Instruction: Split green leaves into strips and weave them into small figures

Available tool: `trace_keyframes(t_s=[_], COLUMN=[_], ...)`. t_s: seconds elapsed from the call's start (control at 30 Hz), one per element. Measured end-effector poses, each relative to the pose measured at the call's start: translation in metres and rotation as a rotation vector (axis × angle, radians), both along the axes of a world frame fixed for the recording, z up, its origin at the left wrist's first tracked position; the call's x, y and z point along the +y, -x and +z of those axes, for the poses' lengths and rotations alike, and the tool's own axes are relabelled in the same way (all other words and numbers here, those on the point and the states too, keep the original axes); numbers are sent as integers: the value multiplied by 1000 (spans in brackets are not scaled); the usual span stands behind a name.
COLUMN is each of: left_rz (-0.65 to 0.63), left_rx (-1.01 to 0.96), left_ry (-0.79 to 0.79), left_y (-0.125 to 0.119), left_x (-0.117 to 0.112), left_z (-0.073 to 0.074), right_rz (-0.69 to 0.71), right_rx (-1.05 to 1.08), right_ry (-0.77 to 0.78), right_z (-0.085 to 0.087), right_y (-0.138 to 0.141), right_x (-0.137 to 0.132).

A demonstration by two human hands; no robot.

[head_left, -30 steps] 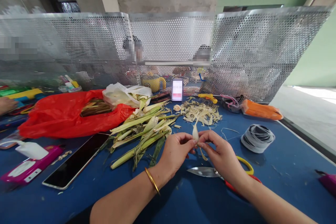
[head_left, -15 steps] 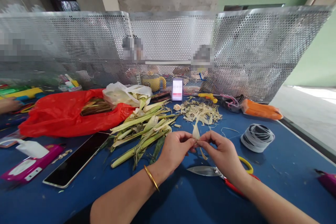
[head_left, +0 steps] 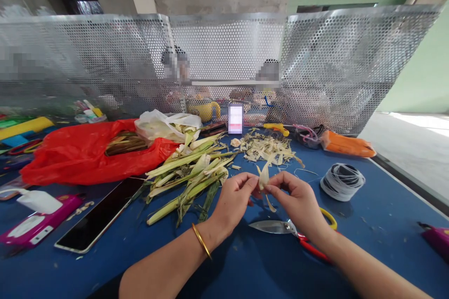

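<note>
Between my fingertips is a small pale corn husk piece (head_left: 264,175), its pointed tip upward and a thin strip hanging below. My left hand (head_left: 237,198), with a gold bangle at the wrist, pinches it from the left. My right hand (head_left: 293,197) pinches it from the right, thumb and forefinger closed. Beneath the right hand and wrist lie scissors (head_left: 275,227) with red and yellow handles, partly covered. Left of my hands is a heap of green and pale husk stalks (head_left: 185,184). Beyond them is a pile of husk scraps (head_left: 268,147).
A roll of pale cord (head_left: 343,182) and an orange packet (head_left: 348,144) are at the right. At left are a red plastic bag (head_left: 80,154), a dark phone (head_left: 101,215) and a purple power strip (head_left: 58,219). A perforated metal screen (head_left: 228,46) stands behind.
The husk piece has turned slightly between my fingertips, and a second narrow tip shows at its left. A person's hand at the far left has gone out of view.
</note>
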State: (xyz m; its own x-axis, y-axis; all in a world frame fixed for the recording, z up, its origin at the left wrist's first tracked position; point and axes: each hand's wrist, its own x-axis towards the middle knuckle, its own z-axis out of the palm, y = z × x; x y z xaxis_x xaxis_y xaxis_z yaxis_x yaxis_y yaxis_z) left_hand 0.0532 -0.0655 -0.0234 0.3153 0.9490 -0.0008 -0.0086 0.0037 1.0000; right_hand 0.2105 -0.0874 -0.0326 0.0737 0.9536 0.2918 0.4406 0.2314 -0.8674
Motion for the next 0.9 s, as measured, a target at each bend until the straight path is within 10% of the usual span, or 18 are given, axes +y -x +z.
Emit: trace_keyframes(t_s=[0.37, 0.9], left_rz=[49, 118], left_rx=[192, 17], left_ry=[-398, -87], left_y=[2, -1], left_x=[-3, 2], left_z=[-7, -3], right_rz=[3, 3], right_rx=[137, 114], right_ry=[33, -12], right_z=[4, 7], right_y=[1, 3], right_x=[0, -1])
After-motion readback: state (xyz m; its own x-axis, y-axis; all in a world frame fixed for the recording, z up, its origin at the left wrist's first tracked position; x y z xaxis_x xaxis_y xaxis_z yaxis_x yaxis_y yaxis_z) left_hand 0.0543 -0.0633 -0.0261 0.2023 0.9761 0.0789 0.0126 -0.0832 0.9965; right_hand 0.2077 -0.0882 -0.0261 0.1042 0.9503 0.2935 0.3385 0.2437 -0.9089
